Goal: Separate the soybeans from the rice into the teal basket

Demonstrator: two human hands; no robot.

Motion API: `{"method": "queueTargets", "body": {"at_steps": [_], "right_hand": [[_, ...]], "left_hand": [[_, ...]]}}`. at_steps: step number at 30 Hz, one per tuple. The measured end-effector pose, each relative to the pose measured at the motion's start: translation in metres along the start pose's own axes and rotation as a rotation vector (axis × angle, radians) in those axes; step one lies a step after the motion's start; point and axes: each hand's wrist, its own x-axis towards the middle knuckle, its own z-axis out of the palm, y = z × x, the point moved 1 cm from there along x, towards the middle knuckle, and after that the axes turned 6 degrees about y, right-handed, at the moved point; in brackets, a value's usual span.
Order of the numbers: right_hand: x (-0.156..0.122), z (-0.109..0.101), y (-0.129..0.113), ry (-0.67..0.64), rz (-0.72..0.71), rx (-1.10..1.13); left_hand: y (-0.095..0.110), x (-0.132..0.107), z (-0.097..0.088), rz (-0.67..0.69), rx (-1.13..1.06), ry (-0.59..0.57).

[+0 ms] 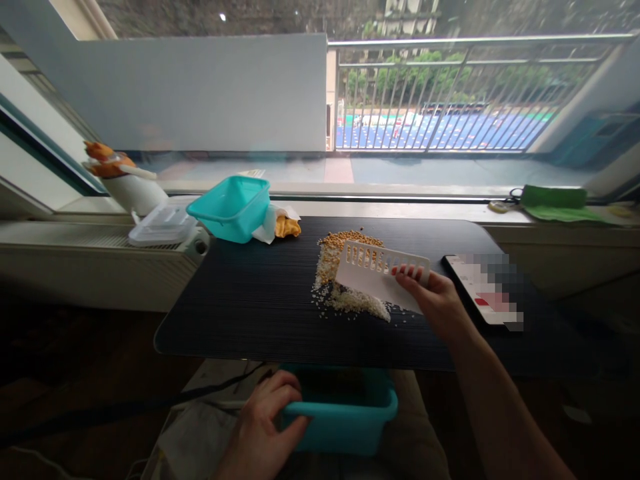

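Note:
My right hand [425,287] grips a flat white plastic piece with a row of slots [370,280], held tilted over the black table. Under and beside it lie a heap of white rice [357,301] and, behind, a spread of yellow-brown beans [350,239] mixed with some rice on the left. In my lap, below the table's front edge, my left hand [275,413] closes on the left rim of a turquoise plastic bin [345,423]. The bin's inside is dark, so its contents cannot be made out.
A second turquoise bin [233,210] stands at the table's back left, beside crumpled tissue and an orange-brown item [287,227]. A clear lid [163,220] rests left of it. On the right lies a phone [480,293]. Green cloth [555,200] is on the windowsill.

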Motion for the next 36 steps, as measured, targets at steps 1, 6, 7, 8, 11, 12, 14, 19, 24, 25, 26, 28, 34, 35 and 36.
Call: {"method": "queueTargets", "body": {"at_steps": [1,6,7,8,11,12,14,19,24,25,26,28,34,35,36], "right_hand": [[0.001,0.000,0.000,-0.007,0.010,0.002],[-0.007,-0.009,-0.007,-0.044,0.054,0.018],[-0.009,-0.011,-0.009,-0.047,0.060,0.018],[-0.011,-0.012,-0.010,-0.047,0.062,0.015],[-0.013,-0.012,-0.010,-0.041,0.046,0.005],[-0.012,-0.010,-0.008,-0.040,0.039,0.003],[-0.009,-0.006,-0.005,-0.041,0.028,0.003],[-0.009,0.000,-0.002,-0.076,0.076,0.002],[-0.016,-0.004,-0.006,-0.049,0.092,0.001],[-0.018,-0.003,-0.007,-0.052,0.089,-0.004],[-0.019,-0.002,-0.007,-0.060,0.084,-0.013],[-0.023,0.003,-0.007,-0.094,0.067,-0.039],[-0.037,0.018,-0.006,-0.252,0.023,-0.087],[-0.041,0.017,-0.005,-0.259,0.026,-0.089],[-0.046,0.014,-0.004,-0.256,0.036,-0.093]], "left_hand": [[-0.001,0.000,0.000,0.000,0.003,0.002],[0.001,0.002,-0.001,-0.026,-0.011,-0.010],[0.002,0.003,-0.001,-0.033,-0.017,-0.014],[0.003,0.004,-0.001,-0.038,-0.025,-0.018],[0.006,0.007,0.001,-0.035,-0.045,-0.034],[0.007,0.008,0.001,-0.034,-0.049,-0.038],[0.007,0.008,0.001,-0.035,-0.054,-0.040],[0.006,0.006,-0.001,-0.049,-0.058,-0.030],[0.005,0.006,-0.004,-0.069,-0.053,0.005],[0.004,0.006,-0.005,-0.071,-0.052,0.010],[0.003,0.006,-0.006,-0.070,-0.051,0.016],[-0.001,0.006,-0.007,-0.063,-0.050,0.034],[-0.010,0.000,-0.013,-0.067,-0.028,0.086],[-0.009,-0.001,-0.014,-0.067,-0.026,0.088],[-0.009,-0.002,-0.014,-0.063,-0.026,0.090]]}}
